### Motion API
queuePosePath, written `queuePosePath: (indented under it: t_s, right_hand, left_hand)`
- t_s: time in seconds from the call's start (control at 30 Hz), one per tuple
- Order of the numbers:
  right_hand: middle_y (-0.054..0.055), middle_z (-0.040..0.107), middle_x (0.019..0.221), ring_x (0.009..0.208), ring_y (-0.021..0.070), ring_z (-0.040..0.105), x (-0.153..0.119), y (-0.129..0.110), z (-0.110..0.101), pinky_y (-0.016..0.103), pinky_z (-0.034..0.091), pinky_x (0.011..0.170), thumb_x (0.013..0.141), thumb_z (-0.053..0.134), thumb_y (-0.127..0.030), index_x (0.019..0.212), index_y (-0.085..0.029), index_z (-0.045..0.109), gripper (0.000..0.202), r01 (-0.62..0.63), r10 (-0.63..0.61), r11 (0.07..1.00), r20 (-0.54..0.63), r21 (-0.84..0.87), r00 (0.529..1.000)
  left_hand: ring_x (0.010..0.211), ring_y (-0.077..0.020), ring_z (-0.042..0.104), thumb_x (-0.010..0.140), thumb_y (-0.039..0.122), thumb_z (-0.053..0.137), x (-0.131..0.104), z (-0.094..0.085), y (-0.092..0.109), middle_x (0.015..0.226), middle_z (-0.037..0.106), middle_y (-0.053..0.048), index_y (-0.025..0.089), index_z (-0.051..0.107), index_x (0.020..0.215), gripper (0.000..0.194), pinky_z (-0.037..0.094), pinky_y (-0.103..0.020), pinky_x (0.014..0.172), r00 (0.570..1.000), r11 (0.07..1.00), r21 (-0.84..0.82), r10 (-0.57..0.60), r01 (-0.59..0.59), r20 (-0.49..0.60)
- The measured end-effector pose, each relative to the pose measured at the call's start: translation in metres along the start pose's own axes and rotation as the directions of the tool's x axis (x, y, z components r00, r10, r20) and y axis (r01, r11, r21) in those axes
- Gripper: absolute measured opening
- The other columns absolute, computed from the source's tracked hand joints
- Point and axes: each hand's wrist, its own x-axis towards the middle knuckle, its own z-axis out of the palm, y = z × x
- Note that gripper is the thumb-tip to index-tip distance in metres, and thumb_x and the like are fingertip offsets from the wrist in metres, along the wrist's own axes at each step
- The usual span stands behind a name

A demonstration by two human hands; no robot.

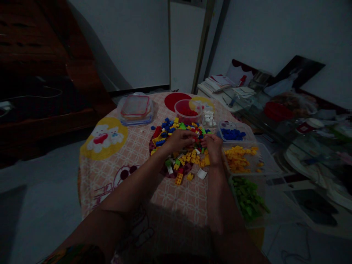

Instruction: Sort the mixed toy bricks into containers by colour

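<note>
Small plastic bricks, hard and square-edged with round studs, lie in a loose mixed pile [188, 158] at the centre of the frame: yellow, blue, red, green and white. Under it spreads a pinkish tablecloth [187, 198] patterned with pale interlocking rings and cartoon figures, with a yellow patch of white bears at its left. Above the pile, a round, clear tub [187, 119] holds red bricks; white bricks [209, 119] sit in a heap just to its right. Down the right side run three see-through boxes, with blue bricks [232, 134] in the upper one, yellow bricks [239, 159] in the middle and green bricks [247, 198] in the lower.

Clear lidded containers [136, 110] are stacked upper left of the pile. Brown wooden furniture [79, 80] fills the upper left corner, and a cluttered glass surface at the right carries a paper cup [309, 125] and a red bowl [277, 111]. My own hands hide part of the pile.

My left hand [180, 141] hovers over the bricks, fingers bent and the gap narrow. My right hand [211, 145] faces it, fingertips drawn together. In this dim light I cannot tell whether either grips a brick.
</note>
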Motion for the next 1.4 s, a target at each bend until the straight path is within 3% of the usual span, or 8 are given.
queuePosePath:
  t_s: [0.2,0.33,0.47,0.63,0.9,1.0,1.17,1.4]
  right_hand:
    - [-0.004,0.067,0.057,0.048,0.013,0.063,0.001,0.0,0.001,0.021,0.047,0.046,0.074,0.066,-0.032,0.078,-0.02,0.066,0.013,-0.011,0.011,1.0,-0.009,-0.004,1.0]
    - [-0.004,0.067,0.055,0.046,0.012,0.061,0.001,-0.002,0.001,0.02,0.046,0.046,0.073,0.065,-0.03,0.078,-0.019,0.067,0.012,-0.044,0.044,0.999,-0.012,0.01,0.999]
    - [-0.004,0.068,0.056,0.047,0.0124,0.062,-0.001,-0.005,0.001,0.02,0.047,0.047,0.073,0.064,-0.029,0.079,-0.019,0.068,0.012,-0.044,0.044,0.999,-0.003,0.017,0.999]
    - [-0.004,0.067,0.056,0.047,0.0128,0.062,-0.002,-0.005,0.001,0.021,0.047,0.047,0.074,0.066,-0.03,0.078,-0.019,0.067,0.012,-0.03,0.03,1.0,-0.01,0.002,0.999]
    - [-0.004,0.067,0.056,0.047,0.0127,0.063,-0.002,-0.005,0.001,0.021,0.047,0.046,0.074,0.066,-0.03,0.078,-0.019,0.068,0.011,-0.005,0.005,1.0,-0.008,-0.004,1.0]
    - [-0.004,0.066,0.055,0.047,0.0128,0.062,-0.001,-0.005,0.001,0.021,0.048,0.046,0.075,0.066,-0.03,0.078,-0.02,0.067,0.011,-0.012,0.012,1.0,-0.01,-0.013,1.0]
    - [-0.004,0.066,0.056,0.047,0.0127,0.062,0.0,-0.005,0.001,0.021,0.048,0.047,0.075,0.069,-0.032,0.077,-0.02,0.066,0.012,-0.013,0.013,1.0,-0.003,-0.028,1.0]
    - [-0.004,0.066,0.056,0.047,0.0121,0.062,-0.001,-0.007,0.002,0.02,0.047,0.046,0.072,0.063,-0.027,0.077,-0.019,0.067,0.01,-0.033,0.033,0.999,-0.009,-0.006,0.999]
  left_hand:
    - [0.09,-0.0214,0.075,0.075,0.019,0.076,0.069,-0.031,-0.001,0.099,0.08,-0.01,0.009,0.077,0.12,0.046,0.061,-0.036,0.089,0.908,0.997,-0.019,0.063,-0.078,-0.415]
    - [0.109,-0.0253,0.075,0.078,0.017,0.071,0.08,-0.037,0.003,0.118,0.078,-0.013,0.011,0.072,0.133,0.055,0.058,-0.039,0.1,0.853,0.987,0.082,0.16,-0.138,-0.496]
    - [0.105,-0.0237,0.074,0.081,0.023,0.071,0.045,-0.026,0.009,0.116,0.079,-0.012,0.011,0.077,0.119,0.04,0.058,-0.035,0.096,0.911,0.973,0.152,0.216,-0.172,-0.352]
    - [0.08,-0.0173,0.071,0.086,0.027,0.067,-0.009,-0.016,0.014,0.09,0.079,-0.005,0.014,0.08,0.1,0.024,0.053,-0.024,0.073,0.997,0.967,0.244,0.073,-0.08,0.038]
    - [0.081,-0.0133,0.07,0.083,0.008,0.065,-0.059,-0.011,0.028,0.091,0.08,-0.002,0.019,0.082,0.092,0.021,0.046,-0.019,0.074,0.869,0.83,0.508,-0.058,-0.231,0.491]
    - [0.085,-0.0148,0.07,0.079,0.001,0.064,-0.07,-0.003,0.026,0.097,0.08,-0.003,0.021,0.082,0.092,0.03,0.047,-0.021,0.077,0.833,0.78,0.563,-0.1,-0.274,0.544]
    - [0.091,-0.0171,0.07,0.079,0.001,0.065,-0.076,0.007,0.018,0.102,0.079,-0.004,0.021,0.081,0.092,0.029,0.048,-0.023,0.08,0.853,0.727,0.622,-0.096,-0.292,0.513]
    - [0.087,-0.0142,0.071,0.081,0.004,0.069,-0.069,0.001,0.017,0.098,0.078,-0.002,0.02,0.079,0.089,0.021,0.047,-0.02,0.079,0.873,0.799,0.552,-0.073,-0.238,0.483]
